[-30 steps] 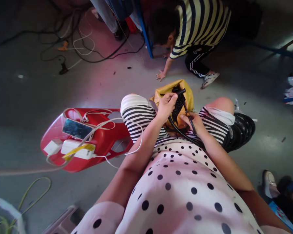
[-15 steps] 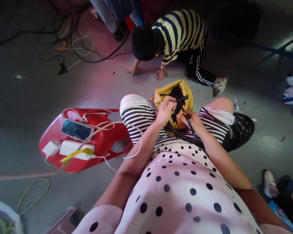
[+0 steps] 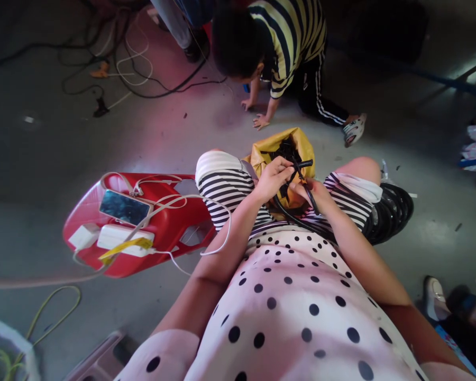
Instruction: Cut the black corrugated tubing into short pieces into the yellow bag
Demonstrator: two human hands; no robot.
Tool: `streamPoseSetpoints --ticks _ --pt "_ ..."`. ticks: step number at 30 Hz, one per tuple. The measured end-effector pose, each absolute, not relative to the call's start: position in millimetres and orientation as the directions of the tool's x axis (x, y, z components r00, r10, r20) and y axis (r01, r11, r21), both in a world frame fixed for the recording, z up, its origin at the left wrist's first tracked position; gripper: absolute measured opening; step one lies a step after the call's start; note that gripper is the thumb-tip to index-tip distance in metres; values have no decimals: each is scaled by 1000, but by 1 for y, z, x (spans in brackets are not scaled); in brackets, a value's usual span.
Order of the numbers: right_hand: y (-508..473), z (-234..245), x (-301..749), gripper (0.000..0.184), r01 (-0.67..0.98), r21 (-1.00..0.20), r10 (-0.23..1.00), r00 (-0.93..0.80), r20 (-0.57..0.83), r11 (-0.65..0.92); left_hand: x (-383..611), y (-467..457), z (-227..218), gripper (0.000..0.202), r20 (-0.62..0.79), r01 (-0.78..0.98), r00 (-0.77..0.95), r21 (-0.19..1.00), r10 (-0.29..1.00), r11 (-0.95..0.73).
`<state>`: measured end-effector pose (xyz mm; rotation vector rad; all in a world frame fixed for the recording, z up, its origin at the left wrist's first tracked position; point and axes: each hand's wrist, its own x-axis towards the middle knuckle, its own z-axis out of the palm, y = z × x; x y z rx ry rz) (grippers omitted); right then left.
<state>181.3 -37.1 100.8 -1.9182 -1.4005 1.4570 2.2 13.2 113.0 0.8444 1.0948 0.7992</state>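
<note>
Over an open yellow bag [image 3: 259,153] between my knees, my left hand [image 3: 275,177] pinches a black corrugated tube [image 3: 306,163] near its end. From there the tube loops down past my lap. My right hand [image 3: 316,194] is closed around a scissors-like tool [image 3: 311,200] with black handles, its exact kind hard to make out. The tool's front end meets the tube beside my left fingertips. Short black pieces [image 3: 281,151] fill the bag. By my right knee lies a coil of black tube [image 3: 392,217].
To my left stands a red stool [image 3: 166,227] with a phone [image 3: 125,207], white chargers and cables on it. A person in a striped shirt [image 3: 289,42] crouches on hands and knees just beyond the bag. Loose cables [image 3: 135,69] lie on the floor at upper left.
My left hand has shifted slightly right with the tube end, and the tool now crosses the tube close to my fingers. The crouching person has moved nearer, hands shifted right.
</note>
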Motion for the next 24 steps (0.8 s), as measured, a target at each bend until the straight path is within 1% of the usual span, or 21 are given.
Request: streamPoseSetpoints --ticks 3,6,9,12,15,17,21,24 --pt "-32 101 186 66 559 -721 853 -44 -519 -410 -1 16 110 19 -423 -132 335 864 842 486" --pt "-28 96 189 71 597 -700 855 -44 -517 -392 -2 22 103 21 -454 -150 347 837 821 526" --pt "-27 84 188 77 583 -690 846 -8 -533 -429 -2 28 92 20 -494 -153 333 812 803 563" --pt "-25 71 187 81 558 -674 813 3 -582 -485 -2 32 79 23 -534 -136 328 789 779 599" --pt "-18 61 187 80 551 -677 793 -44 -607 -488 -3 33 67 26 -563 -108 359 767 744 633" --pt "-12 54 188 77 554 -673 790 -44 -611 -490 -2 35 61 27 -583 -104 356 752 730 651" --pt "-1 35 188 74 576 -620 769 24 -639 -533 4 42 48 27 -625 -118 281 730 728 673" --pt "8 20 188 72 566 -612 742 -2 -670 -551 7 48 37 27 -659 -127 235 708 715 694"
